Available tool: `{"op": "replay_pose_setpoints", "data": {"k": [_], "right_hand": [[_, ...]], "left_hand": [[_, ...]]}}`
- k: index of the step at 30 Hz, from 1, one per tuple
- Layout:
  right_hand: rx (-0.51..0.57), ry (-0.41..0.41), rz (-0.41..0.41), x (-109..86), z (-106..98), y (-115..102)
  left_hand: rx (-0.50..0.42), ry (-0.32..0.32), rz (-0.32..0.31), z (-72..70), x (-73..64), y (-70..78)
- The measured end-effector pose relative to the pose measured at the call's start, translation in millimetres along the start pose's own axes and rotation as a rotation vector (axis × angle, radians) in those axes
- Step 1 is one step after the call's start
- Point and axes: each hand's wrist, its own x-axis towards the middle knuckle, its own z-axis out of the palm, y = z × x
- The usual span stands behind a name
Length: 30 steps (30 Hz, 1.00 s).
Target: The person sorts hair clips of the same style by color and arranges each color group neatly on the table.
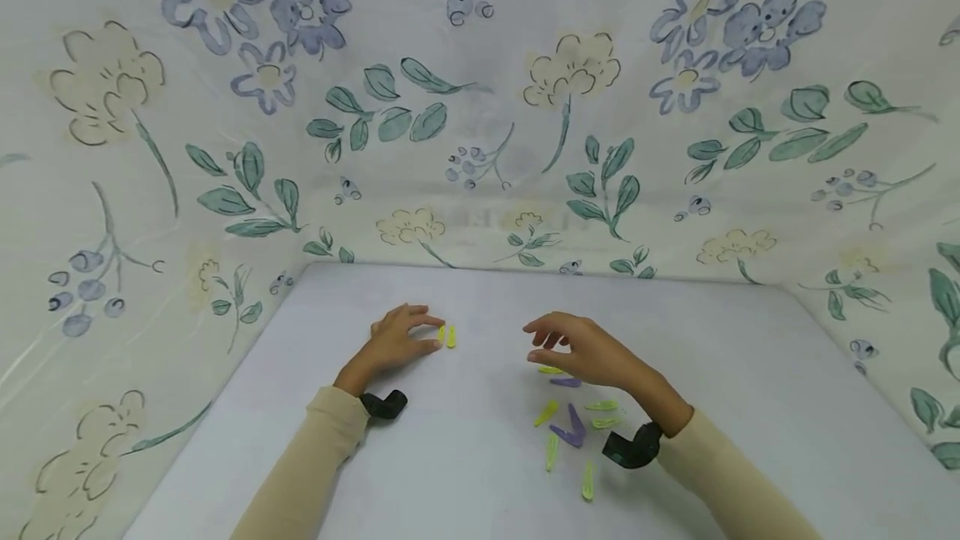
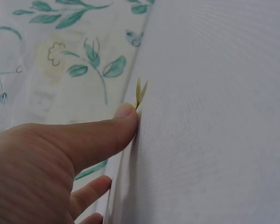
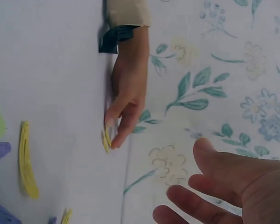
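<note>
At the table's left, my left hand [image 1: 396, 340] pinches a yellow snap hair clip [image 1: 441, 336] end to end between thumb and forefinger. A second yellow clip [image 1: 452, 337] lies just right of it, nearly parallel. In the left wrist view the thumb [image 2: 123, 119] covers part of the clips, whose tips stick out beyond it. My right hand [image 1: 585, 348] hangs above the table with its fingers loosely bent and nothing between them. Under and in front of it lie scattered clips, among them a purple clip [image 1: 576, 427], a yellow clip [image 1: 546, 413] and a green clip [image 1: 588, 482].
The white tabletop [image 1: 465, 457] carries the scattered clips right of centre. Flower-printed sheeting [image 1: 480, 132] rises behind the table and along its sides. Each wrist wears a black camera mount, such as the left mount [image 1: 385, 405].
</note>
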Motion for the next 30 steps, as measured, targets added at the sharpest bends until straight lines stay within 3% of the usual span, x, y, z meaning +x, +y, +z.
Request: {"op": "replay_pose_setpoints", "data": {"k": [7,15,18,24,30], "right_hand": [[0.016,0.001,0.015,-29.4,11.9,10.1],[0.006,-0.044,0.125,-44.7,30.7,15.5],[-0.014,-0.063,0.093,-45.5,36.9,20.1],[-0.063,-0.121,-0.053,-45.8,48.7,27.0],[-0.153,-0.093,-0.136,-46.9,53.5,28.4]], "left_hand": [[-0.002,-0.002,-0.004,-1.9,-1.7,0.2],[0.007,-0.008,-0.001,-0.7,-0.5,-1.1],[0.021,-0.001,0.000,2.3,0.2,-2.9],[0.005,-0.015,-0.024,1.0,-3.0,0.1],[0.013,-0.012,-0.008,-1.1,0.7,3.3]]}}
